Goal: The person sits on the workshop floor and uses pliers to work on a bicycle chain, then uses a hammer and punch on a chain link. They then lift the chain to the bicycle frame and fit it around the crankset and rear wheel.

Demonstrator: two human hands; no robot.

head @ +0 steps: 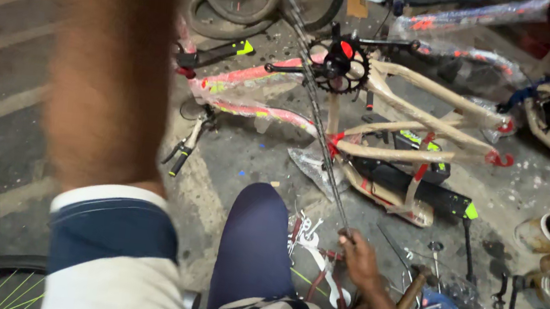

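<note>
Steel chain: runs taut from the chainring at 12 o'clock down to the right hand at 5 o'clock.
Right hand: fingers pinched shut on the chain's lower end.
Left hand: out of frame; only a blurred arm rises at 10 o'clock, so its grip cannot be told.
Frame: wrapped, lying flat past the knee.
Risk: chain may slip off the teeth if pulled sideways; greasy links could slide through the pinch.
Floor: stained concrete, littered with spanners, a hammer, tyres.

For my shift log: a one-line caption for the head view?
Right hand holds bicycle chain taut from upturned frame's chainring.
</note>
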